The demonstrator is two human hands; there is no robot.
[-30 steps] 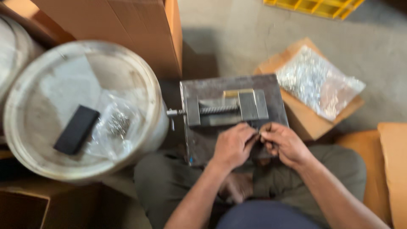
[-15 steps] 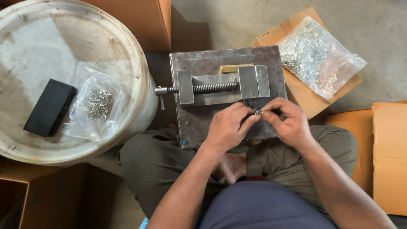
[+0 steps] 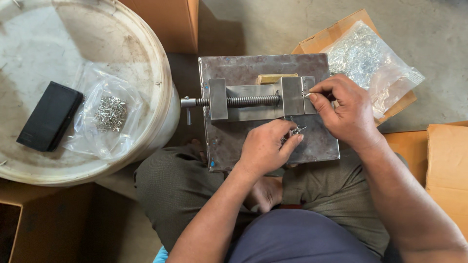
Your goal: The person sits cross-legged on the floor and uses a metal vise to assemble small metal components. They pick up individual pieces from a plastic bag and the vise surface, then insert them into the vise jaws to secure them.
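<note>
Drum lid (image 3: 58,44), white, at left, bearing black case (image 3: 48,116) and clear bag (image 3: 105,119) of small metal bits. Steel plate (image 3: 253,65) on lap, with vise (image 3: 258,100) across its middle. Bigger bag (image 3: 368,63) beyond plate's right edge. Right hand (image 3: 348,112) pinching small piece (image 3: 306,95) at vise's right end. Left hand (image 3: 268,148) clenched on thin pins (image 3: 297,130) near plate's front edge.

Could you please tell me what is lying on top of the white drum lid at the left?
On the white drum lid lie a black rectangular case and a clear plastic bag holding small metal pieces. What the drum contains is hidden under the lid.
</note>
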